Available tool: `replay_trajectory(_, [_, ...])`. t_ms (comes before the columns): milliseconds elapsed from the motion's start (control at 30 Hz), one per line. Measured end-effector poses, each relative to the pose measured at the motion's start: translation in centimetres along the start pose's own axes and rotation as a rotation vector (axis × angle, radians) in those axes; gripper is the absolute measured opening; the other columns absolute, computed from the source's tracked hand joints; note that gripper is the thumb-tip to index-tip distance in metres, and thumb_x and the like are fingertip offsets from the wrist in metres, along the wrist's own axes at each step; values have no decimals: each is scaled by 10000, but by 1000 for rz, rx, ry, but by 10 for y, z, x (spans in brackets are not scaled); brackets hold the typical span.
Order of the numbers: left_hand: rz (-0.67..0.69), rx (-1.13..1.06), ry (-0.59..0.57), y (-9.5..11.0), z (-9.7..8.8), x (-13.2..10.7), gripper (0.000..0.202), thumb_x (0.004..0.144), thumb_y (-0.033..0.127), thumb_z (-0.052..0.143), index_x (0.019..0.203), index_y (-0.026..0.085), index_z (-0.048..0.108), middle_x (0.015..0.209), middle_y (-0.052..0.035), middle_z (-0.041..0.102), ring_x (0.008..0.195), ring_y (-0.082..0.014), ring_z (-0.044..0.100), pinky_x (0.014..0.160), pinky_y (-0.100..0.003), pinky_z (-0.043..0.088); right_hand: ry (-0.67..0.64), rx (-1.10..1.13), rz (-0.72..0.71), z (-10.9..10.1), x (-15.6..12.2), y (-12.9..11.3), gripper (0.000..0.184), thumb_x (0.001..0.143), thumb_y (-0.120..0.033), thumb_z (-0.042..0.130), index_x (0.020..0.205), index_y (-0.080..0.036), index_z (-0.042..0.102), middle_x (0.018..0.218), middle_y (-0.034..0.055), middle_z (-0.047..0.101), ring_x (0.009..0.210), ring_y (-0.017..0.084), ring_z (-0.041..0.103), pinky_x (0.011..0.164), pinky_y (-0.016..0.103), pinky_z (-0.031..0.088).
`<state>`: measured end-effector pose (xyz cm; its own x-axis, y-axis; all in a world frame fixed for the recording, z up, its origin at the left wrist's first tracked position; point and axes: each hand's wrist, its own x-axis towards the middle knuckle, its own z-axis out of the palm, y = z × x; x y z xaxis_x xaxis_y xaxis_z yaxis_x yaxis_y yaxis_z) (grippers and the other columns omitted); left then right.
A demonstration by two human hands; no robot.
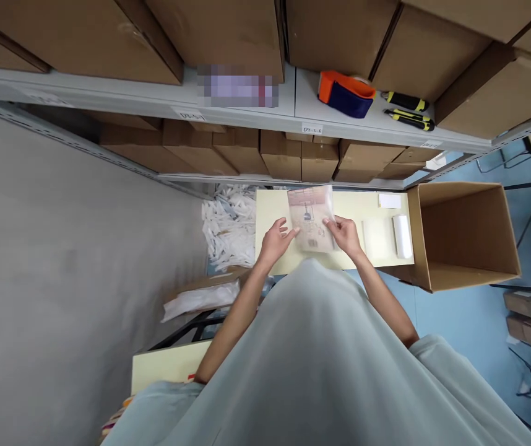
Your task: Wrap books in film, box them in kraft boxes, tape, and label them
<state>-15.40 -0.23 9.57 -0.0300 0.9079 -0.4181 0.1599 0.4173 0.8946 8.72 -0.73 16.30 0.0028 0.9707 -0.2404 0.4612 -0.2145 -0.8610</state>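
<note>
While the right hand point(345, 236) pinches a pale, printed packet point(309, 232) by its right edge, thumb on the upper face and fingers behind, the left hand point(275, 243) is at the opposite edge with its grip wide: the fingers are spread clear of the packet and the thumb reaches toward it. Because the packet is somewhat blurred, I cannot tell whether that left thumb presses on it or merely meets its edge. The right grip is narrow, closed on the packet. The packet is over the middle of a cream-coloured bench point(270, 207), with a pinkish band across its far end and darker printing nearer the middle.

On the right part of the bench lies a white roll point(402, 236), and a white card point(390, 201) lies just beyond it, near the far edge. An open cardboard box point(419, 238) stands just beside the bench's right end. Left of the bench is a heap of white strips point(231, 229).

Beyond the bench, a grey shelf point(265, 119) carries brown cartons point(228, 37), with smaller cartons point(284, 158) on the level below. On its right half sit an orange and dark blue tape dispenser point(349, 99) and, to the right, two yellow and black cutters point(407, 101). A pale garment point(316, 359) fills the near middle.
</note>
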Motion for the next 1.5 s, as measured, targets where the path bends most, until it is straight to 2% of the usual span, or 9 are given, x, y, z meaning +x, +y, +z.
replay_trajectory(167, [97,-219,-259,54,47,-18,713,900,827,766,1202,181,771,1274,-152,824,1228,-341,785,1034,-442,644,-30,-597,-125,5,-9,-32,430,1170,-341,451,1445,-231,763,1178,146,860,1006,304,804,830,329,561])
replay_trajectory(300, [100,-200,-66,73,76,-23,625,954,802,718,901,180,725,905,-92,779,995,-302,757,840,-364,608,-95,-697,-143,26,-22,-35,552,1128,-148,398,1596,-140,689,1479,240,777,1360,368,755,1054,448,645])
replay_trajectory(567, [12,-222,-95,55,31,0,753,824,916,764,963,177,742,936,-83,783,974,-290,729,900,-374,601,69,-205,-245,-37,-10,-6,583,1109,-622,644,1544,-242,726,1688,144,649,1634,348,561,1385,579,460])
replay_trajectory(700, [-48,-304,-222,59,9,3,866,743,944,837,1100,155,804,1008,-117,827,1032,-336,775,915,-403,637,-61,190,10,-72,18,5,957,901,-835,811,1589,-192,645,1526,211,755,1409,398,733,1171,580,634])
replay_trajectory(800, [-37,-310,-221,63,11,4,866,765,951,821,1110,157,824,1009,-130,843,1060,-360,795,928,-423,657,-300,435,68,-73,18,2,815,861,-821,862,1376,-201,745,1251,135,868,1143,332,829,986,453,694])
replay_trajectory(933, [63,-216,-111,69,23,1,866,830,977,735,1102,160,824,1058,-126,853,1124,-352,790,991,-406,644,-246,546,97,-68,8,-3,673,823,-761,930,1214,-242,754,1094,66,880,988,266,826,863,366,674])
replay_trajectory(1200, [131,-261,15,87,53,-21,769,970,893,642,1182,173,807,1075,-121,843,1130,-324,787,1000,-396,627,-210,521,82,-76,23,25,705,814,-804,899,1193,-234,729,1147,101,865,1033,281,814,933,422,683])
replay_trajectory(1367, [199,-69,71,97,69,-26,555,1037,729,645,864,203,696,802,-33,705,818,-215,678,771,-300,547,24,72,-71,-76,11,22,618,1012,-696,722,1430,-242,691,1492,177,747,1308,323,758,1068,486,671])
replay_trajectory(1500, [203,102,52,107,89,-27,440,1090,529,541,769,232,587,673,-2,588,649,-189,560,641,-295,454,-115,-243,-160,-59,-15,-8,673,1043,-540,705,1626,-222,592,1647,171,669,1430,352,720,1141,497,660])
